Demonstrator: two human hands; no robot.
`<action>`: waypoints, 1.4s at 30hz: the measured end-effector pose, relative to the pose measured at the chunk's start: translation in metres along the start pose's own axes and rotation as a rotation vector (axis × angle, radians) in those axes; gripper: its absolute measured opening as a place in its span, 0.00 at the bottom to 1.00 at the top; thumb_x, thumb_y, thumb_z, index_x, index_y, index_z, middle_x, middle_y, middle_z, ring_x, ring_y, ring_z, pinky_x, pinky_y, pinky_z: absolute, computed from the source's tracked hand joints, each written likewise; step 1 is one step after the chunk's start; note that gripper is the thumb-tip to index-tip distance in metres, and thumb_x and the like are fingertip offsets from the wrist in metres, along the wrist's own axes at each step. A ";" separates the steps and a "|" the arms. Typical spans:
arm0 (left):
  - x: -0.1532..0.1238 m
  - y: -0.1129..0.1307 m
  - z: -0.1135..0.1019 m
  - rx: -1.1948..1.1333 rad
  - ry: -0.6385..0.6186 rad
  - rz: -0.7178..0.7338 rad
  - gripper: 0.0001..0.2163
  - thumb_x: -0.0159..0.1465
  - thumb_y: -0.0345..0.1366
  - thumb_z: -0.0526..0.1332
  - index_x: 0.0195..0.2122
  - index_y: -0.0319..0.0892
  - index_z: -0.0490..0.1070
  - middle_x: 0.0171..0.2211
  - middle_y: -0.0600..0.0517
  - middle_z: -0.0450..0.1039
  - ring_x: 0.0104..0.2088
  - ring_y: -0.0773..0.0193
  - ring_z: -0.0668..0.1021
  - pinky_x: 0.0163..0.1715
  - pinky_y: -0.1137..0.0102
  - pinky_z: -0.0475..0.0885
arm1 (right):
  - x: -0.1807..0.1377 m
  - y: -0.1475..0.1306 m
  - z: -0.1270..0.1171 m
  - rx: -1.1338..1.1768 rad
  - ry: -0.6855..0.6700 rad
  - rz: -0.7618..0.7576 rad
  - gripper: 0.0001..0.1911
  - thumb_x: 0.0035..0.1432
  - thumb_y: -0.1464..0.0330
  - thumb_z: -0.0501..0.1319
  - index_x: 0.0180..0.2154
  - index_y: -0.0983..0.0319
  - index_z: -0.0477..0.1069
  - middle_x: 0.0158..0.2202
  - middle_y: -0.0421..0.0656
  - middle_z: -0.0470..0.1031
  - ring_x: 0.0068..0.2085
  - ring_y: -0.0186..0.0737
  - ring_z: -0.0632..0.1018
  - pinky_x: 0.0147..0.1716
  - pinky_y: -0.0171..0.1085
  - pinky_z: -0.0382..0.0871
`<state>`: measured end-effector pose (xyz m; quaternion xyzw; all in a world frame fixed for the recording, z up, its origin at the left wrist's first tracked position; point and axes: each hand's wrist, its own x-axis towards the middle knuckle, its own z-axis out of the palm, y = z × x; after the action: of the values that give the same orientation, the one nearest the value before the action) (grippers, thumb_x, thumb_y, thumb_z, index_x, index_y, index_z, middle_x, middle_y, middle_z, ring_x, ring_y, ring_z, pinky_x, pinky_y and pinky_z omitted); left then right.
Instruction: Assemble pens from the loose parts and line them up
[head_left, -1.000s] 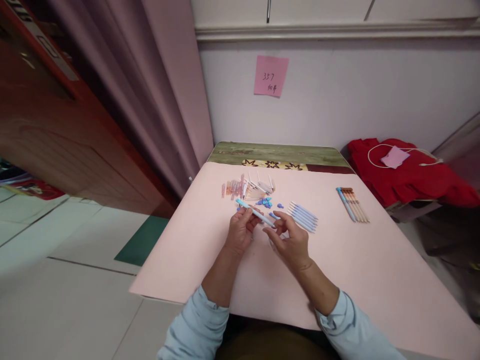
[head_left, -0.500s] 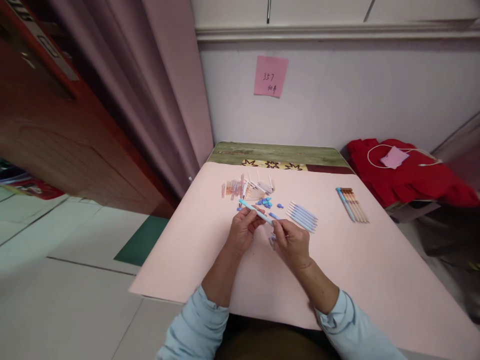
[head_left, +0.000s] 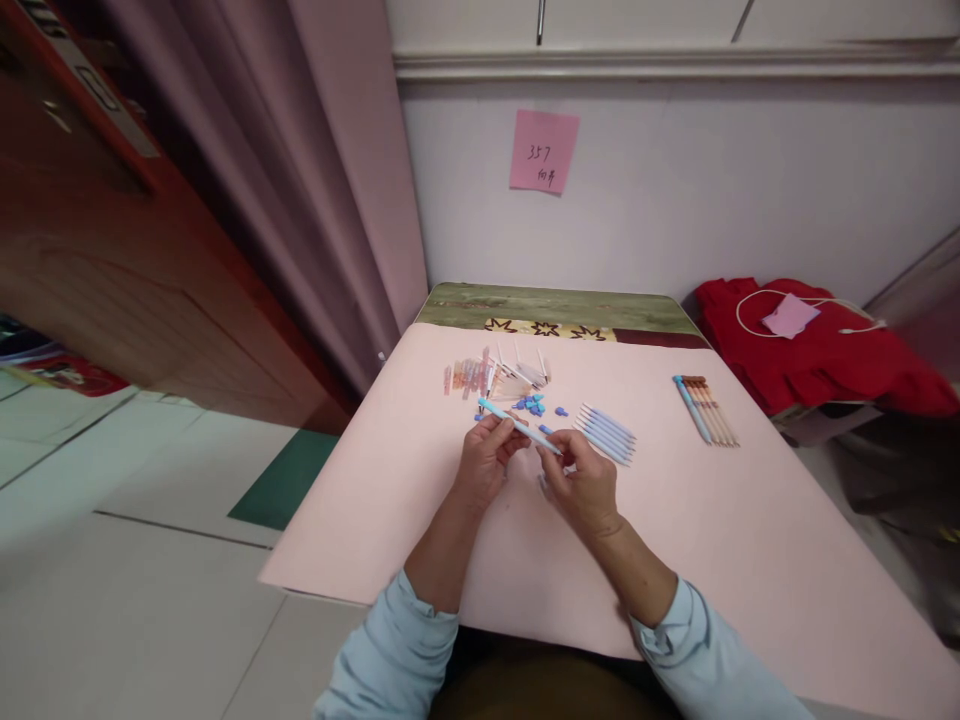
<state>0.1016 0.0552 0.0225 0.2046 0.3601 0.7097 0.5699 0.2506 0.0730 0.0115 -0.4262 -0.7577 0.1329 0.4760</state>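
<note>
Both hands hold one light blue pen over the pink sheet. My left hand pinches its left half, fingers closed round the barrel. My right hand is closed on the pen's right end, thumb and fingers pressed at the tip. Just behind the hands lie small blue caps, a row of pale blue pen barrels and a pile of clear and orange pen parts.
A bundle of finished pens lies at the right of the sheet. A red cloth with a white cable sits on a seat to the right. A curtain and door stand left, a pink note on the wall.
My right hand has closed its spread fingers onto the pen's right end and drawn in toward the left hand. The pen has tilted slightly; the left hand has stayed put.
</note>
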 end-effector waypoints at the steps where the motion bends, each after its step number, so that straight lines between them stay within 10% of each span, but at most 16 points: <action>1: 0.000 0.000 0.000 -0.003 -0.007 -0.005 0.10 0.55 0.36 0.71 0.34 0.36 0.75 0.31 0.49 0.77 0.32 0.66 0.78 0.36 0.71 0.75 | 0.000 0.000 -0.001 -0.008 -0.002 0.003 0.08 0.60 0.62 0.61 0.36 0.60 0.72 0.24 0.36 0.75 0.22 0.31 0.73 0.24 0.30 0.63; 9: -0.001 0.001 -0.001 0.005 -0.042 -0.030 0.12 0.55 0.36 0.70 0.38 0.36 0.75 0.36 0.47 0.78 0.34 0.64 0.79 0.35 0.70 0.76 | 0.002 -0.002 -0.006 -0.058 -0.065 -0.028 0.17 0.67 0.63 0.53 0.29 0.60 0.74 0.21 0.38 0.74 0.22 0.30 0.73 0.25 0.30 0.61; 15: 0.002 -0.002 -0.003 -0.003 0.045 0.024 0.12 0.54 0.38 0.71 0.35 0.36 0.75 0.33 0.49 0.78 0.30 0.68 0.78 0.33 0.73 0.75 | 0.000 0.001 -0.002 0.030 -0.069 0.007 0.19 0.61 0.59 0.61 0.50 0.61 0.70 0.27 0.38 0.76 0.25 0.32 0.76 0.29 0.30 0.67; 29: -0.003 0.001 -0.002 0.029 -0.090 -0.041 0.12 0.56 0.37 0.70 0.38 0.37 0.76 0.36 0.47 0.78 0.34 0.64 0.79 0.33 0.71 0.77 | 0.002 -0.001 -0.007 -0.036 -0.079 0.015 0.18 0.67 0.61 0.53 0.28 0.61 0.73 0.20 0.39 0.74 0.22 0.31 0.73 0.26 0.30 0.62; 36: 0.000 0.000 0.000 0.011 0.023 0.040 0.11 0.55 0.39 0.71 0.33 0.36 0.75 0.30 0.51 0.76 0.29 0.69 0.77 0.32 0.73 0.75 | 0.000 0.000 -0.002 0.047 -0.079 0.006 0.19 0.61 0.57 0.62 0.50 0.61 0.70 0.28 0.39 0.77 0.26 0.33 0.76 0.29 0.31 0.67; 42: -0.001 -0.001 0.000 0.039 -0.032 0.022 0.10 0.56 0.37 0.70 0.35 0.36 0.76 0.32 0.49 0.77 0.32 0.67 0.78 0.34 0.72 0.75 | 0.000 -0.003 -0.001 0.029 -0.028 0.005 0.08 0.62 0.62 0.60 0.37 0.59 0.72 0.29 0.38 0.77 0.24 0.31 0.74 0.26 0.30 0.66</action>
<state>0.1024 0.0544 0.0220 0.2311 0.3625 0.7052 0.5638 0.2497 0.0715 0.0136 -0.4193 -0.7613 0.1512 0.4709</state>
